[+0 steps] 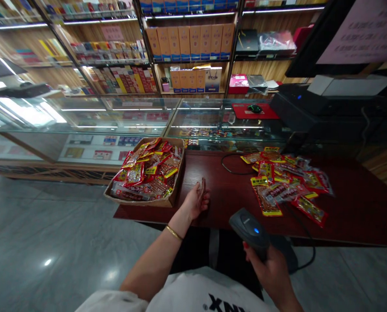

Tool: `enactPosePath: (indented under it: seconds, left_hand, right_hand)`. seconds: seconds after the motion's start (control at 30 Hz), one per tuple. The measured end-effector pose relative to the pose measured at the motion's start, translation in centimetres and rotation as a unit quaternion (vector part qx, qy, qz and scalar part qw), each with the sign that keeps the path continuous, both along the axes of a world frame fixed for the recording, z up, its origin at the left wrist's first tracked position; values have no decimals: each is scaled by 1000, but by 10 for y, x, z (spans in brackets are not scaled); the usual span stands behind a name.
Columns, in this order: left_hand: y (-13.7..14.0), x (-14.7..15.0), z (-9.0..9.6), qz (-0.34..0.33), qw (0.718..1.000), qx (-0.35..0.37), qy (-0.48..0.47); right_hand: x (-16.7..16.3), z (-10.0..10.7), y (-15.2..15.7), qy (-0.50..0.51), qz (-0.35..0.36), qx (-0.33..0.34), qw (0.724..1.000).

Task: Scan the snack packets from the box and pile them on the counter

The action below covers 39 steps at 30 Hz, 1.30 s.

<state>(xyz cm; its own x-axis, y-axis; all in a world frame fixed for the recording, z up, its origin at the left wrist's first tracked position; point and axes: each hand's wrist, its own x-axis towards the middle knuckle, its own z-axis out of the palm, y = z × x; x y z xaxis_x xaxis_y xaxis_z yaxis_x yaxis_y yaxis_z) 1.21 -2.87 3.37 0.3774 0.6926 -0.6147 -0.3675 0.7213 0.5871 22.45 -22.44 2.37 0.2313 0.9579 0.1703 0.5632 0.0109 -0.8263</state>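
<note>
My left hand (pixel 197 202) is over the front of the dark red counter, palm turned partly up. Its fingers are loosely curled and apart, and I see nothing in them. Just left of it stands a cardboard box (pixel 177 190) filled with red and yellow snack packets (pixel 151 167). My right hand (pixel 271 271) grips a dark barcode scanner (pixel 250 229), on which a blue light glows. The scanner's head points up and left, near the counter's front edge. Beyond it, to the right, lies a loose pile of similar snack packets (pixel 278 182).
The dark red counter (pixel 209 167) runs across in front of me. A black cable (pixel 226 164) loops on it. Behind is a glass display case (pixel 122 110) with a red mouse pad (pixel 241 112). Black equipment (pixel 336 115) and a monitor (pixel 306 50) stand at the right. Stocked shelves line the wall.
</note>
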Motion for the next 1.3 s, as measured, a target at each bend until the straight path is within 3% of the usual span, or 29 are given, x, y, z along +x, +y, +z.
enactPosePath:
  seconds: [0.07, 0.27, 0.4, 0.47, 0.53, 0.6, 0.67, 0.73, 0.8, 0.9, 1.07, 1.3]
  left_hand:
    - [0, -2, -7, -22, 1000, -6, -5]
    - [-4, -10, -16, -91, 994, 67, -6]
    - [-9, -7, -21, -70, 992, 101, 10]
    - [-12, -4, -21, -36, 979, 179, 86]
    - [-13, -3, -19, 12, 927, 320, 197]
    - [-13, -6, -18, 47, 832, 460, 306]
    - [-11, -13, -19, 29, 750, 542, 378]
    - [-10, -21, -24, -29, 707, 575, 411]
    - [-10, -28, -29, -75, 690, 589, 415]
    - [-16, -32, -30, -61, 685, 573, 447]
    - [-36, -12, -12, -3, 709, 428, 560]
    - [-32, 28, -16, -71, 758, 414, 499]
  right_hand:
    - [0, 1, 0, 2, 0, -8, 1000]
    - [1, -5, 1, 0, 16, -11, 1000]
    - [-2, -4, 3, 5, 12, -9, 1000]
    - [-4, -2, 3, 12, 12, -10, 1000]
    - [-5, 0, 3, 18, -1, -12, 1000]
    - [-6, 3, 2, 21, -19, -12, 1000]
    - [-5, 4, 0, 20, -25, -12, 999]
    - [-4, 4, -1, 17, -24, -16, 999]
    - [-1, 2, -1, 13, -19, -19, 1000]
    - [3, -4, -2, 3, -8, -20, 1000]
    - [7, -8, -2, -8, -3, -20, 1000]
    - [3, -6, 1, -14, 12, -15, 1000]
